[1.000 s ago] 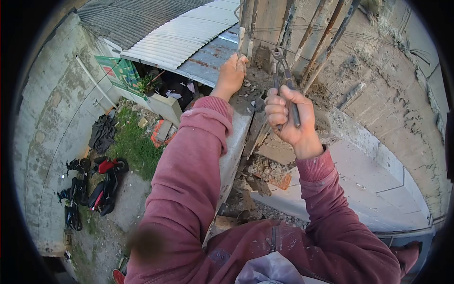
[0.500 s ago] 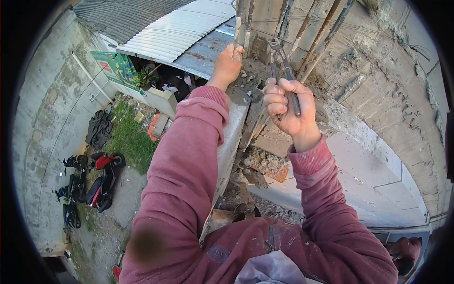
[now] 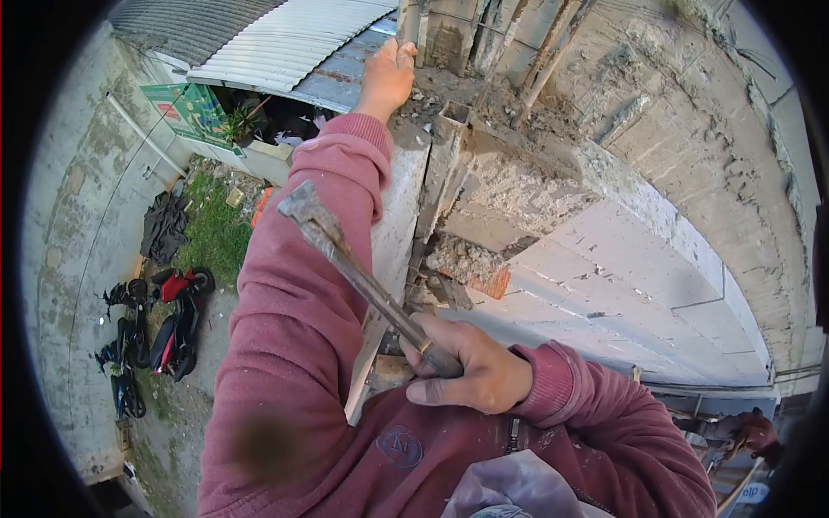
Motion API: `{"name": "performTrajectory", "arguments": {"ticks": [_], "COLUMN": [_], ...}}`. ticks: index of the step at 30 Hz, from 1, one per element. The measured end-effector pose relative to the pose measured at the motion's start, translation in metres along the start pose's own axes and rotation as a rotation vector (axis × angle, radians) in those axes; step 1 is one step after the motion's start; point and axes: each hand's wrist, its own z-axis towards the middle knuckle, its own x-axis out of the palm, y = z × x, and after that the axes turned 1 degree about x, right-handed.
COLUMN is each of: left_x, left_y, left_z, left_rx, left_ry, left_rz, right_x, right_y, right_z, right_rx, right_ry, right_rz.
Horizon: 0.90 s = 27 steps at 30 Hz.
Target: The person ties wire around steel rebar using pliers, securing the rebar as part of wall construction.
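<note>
My right hand (image 3: 471,367) is closed round the handle of a worn hammer (image 3: 371,289). The hammer slants up and left in front of my left sleeve, its grey, dirt-crusted head (image 3: 309,214) uppermost. Stretched out ahead, my left hand (image 3: 387,79) has its fingers bent against an upright board (image 3: 410,33) at the column's foot; the far side of that grip is hidden. Rusty rebar (image 3: 553,60) rises from the column to the right of this hand. Below it a hollow, open-topped metal post (image 3: 452,116) stands beside the mortar-smeared wall top.
A white block wall (image 3: 639,259) curves away to the right, with rubble and a broken brick (image 3: 490,283) at its near end. Left of the ledge is a drop to a yard with parked motorbikes (image 3: 177,324). Roof sheets (image 3: 294,43) lie ahead. Another person's hand (image 3: 756,432) shows at lower right.
My right hand has come down and back towards my chest. It held a two-handled pincer-like tool upright before; a hammer shows in it now. My left hand stays at the board as the view shifts.
</note>
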Motion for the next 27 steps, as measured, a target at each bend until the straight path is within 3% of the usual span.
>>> {"name": "performTrajectory", "arguments": {"ticks": [1, 3, 4, 7, 8, 11, 13, 16, 19, 22, 25, 27], "left_x": [0.003, 0.004, 0.007, 0.006, 0.006, 0.006, 0.002, -0.028, -0.081, -0.092, -0.073, -0.067], "left_y": [0.001, 0.002, 0.005, 0.012, 0.01, 0.004, -0.003, -0.037, -0.125, -0.161, -0.128, -0.116], "left_z": [-0.003, 0.0, 0.004, 0.009, 0.008, 0.004, 0.005, 0.017, 0.026, 0.002, 0.018, 0.021], "left_rx": [0.098, -0.008, -0.029, -0.084, -0.078, -0.107, -0.121, -0.092, -0.411, -0.347, -0.061, -0.139], "left_ry": [-0.083, -0.015, -0.009, 0.002, -0.003, 0.008, 0.039, 0.346, 0.725, 0.824, 0.825, 0.718], "left_rz": [0.039, -0.052, -0.05, -0.037, -0.041, -0.043, -0.021, 0.782, 0.282, -0.064, 0.209, 0.11], "right_x": [0.001, -0.021, -0.03, -0.039, -0.044, -0.042, -0.055, -0.066, -0.079, -0.1, -0.117, -0.127], "right_y": [0.006, 0.033, 0.037, 0.031, 0.028, 0.017, 0.02, 0.026, 0.034, 0.035, 0.031, 0.031], "right_z": [-0.008, -0.012, -0.022, -0.041, -0.047, -0.041, -0.031, 0.001, 0.046, 0.09, 0.121, 0.13], "right_rx": [0.098, 0.245, 0.209, 0.015, 0.063, 0.062, 0.066, -0.024, -0.094, -0.186, -0.294, -0.306], "right_ry": [-0.103, -0.276, -0.289, -0.386, -0.433, -0.756, -0.686, -0.576, -0.532, -0.308, -0.169, -0.101], "right_rz": [0.158, 0.413, 0.474, 0.405, 0.206, 0.073, 0.105, 0.314, 0.44, 0.784, 0.903, 1.044]}}
